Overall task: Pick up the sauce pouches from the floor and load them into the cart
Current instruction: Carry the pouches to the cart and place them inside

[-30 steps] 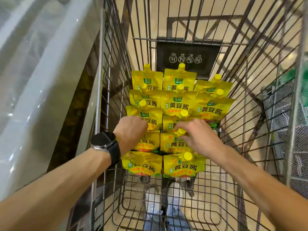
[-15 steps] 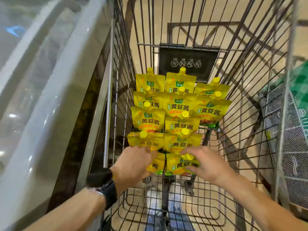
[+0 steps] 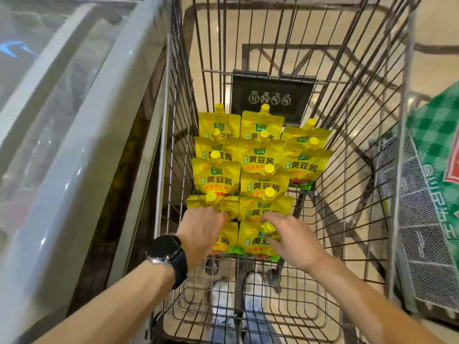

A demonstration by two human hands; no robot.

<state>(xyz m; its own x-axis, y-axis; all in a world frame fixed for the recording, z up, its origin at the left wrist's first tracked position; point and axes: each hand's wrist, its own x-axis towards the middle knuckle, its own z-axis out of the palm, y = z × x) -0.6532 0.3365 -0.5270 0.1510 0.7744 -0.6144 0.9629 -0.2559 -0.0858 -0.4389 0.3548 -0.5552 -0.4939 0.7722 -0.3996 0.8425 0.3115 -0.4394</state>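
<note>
Sauce pouches [image 3: 263,157]: yellow, yellow screw caps, green logo, Chinese print. All visible ones inside the cart [image 3: 166,125], flat on the wire bottom, towards the far end. Three columns, caps pointing to the far end, each row overlapping the one beyond like shingles: five left, five middle, two right. Right column well apart from both hands.

On the nearest middle pouch [image 3: 253,242]: right hand [image 3: 293,238]. Fingers curled over the cap [image 3: 269,227], thumb lower on the pouch face; reads as a pinch at the spout.

On the nearest left pouch [image 3: 224,240]: left hand [image 3: 202,233], covering most of it. Knuckles up, fingers bent down at the overlap with the next pouch. Grip or mere touch: cannot tell, fingertips hidden. Black watch [image 3: 165,250] on that wrist.

Both forearms in over the near end of the basket. Through the near wire bottom: white shoes [image 3: 253,281] and blue jeans.

Far end wall: black plate [image 3: 272,95] with four round white icons.

Just beside the cart on the left: grey chest freezer [image 3: 74,145] with glass lid. On the right: mesh-sided trolley [image 3: 422,244] and a green checked carton [image 3: 437,145]. Glossy beige floor [image 3: 434,26] beyond.
</note>
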